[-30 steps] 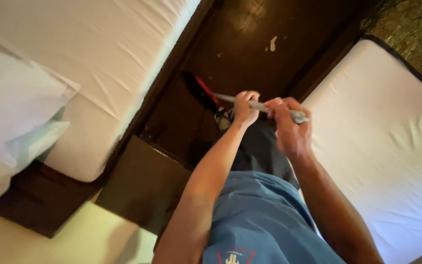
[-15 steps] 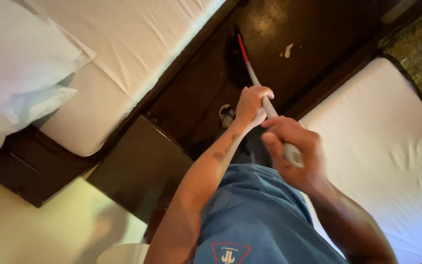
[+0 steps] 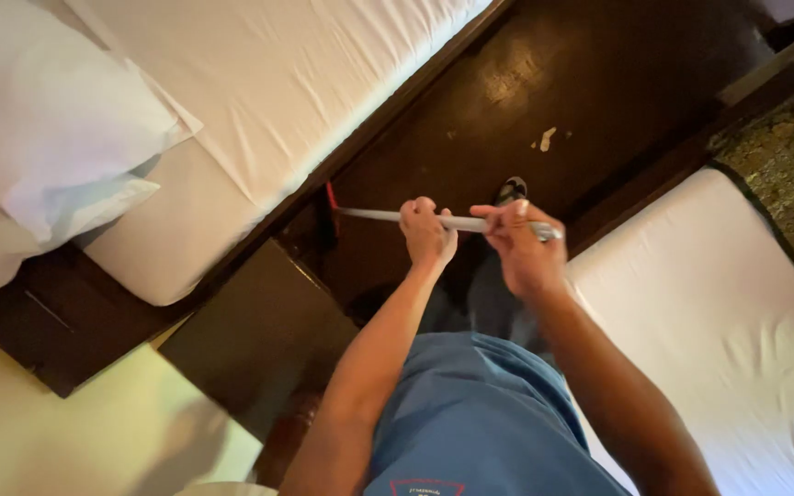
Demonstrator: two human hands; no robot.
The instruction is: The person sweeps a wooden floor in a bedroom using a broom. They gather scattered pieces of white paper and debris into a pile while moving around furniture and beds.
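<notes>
Head view: both hands grip a grey broom handle (image 3: 470, 221) lying nearly level above the dark wooden floor (image 3: 544, 83). The left hand (image 3: 427, 233) has its fingers clenched around the middle of the handle; the right hand (image 3: 524, 246) grasps its end. The red broom head (image 3: 331, 204) sits at the floor's edge against the white bed (image 3: 259, 92), beside the brown nightstand (image 3: 250, 331).
</notes>
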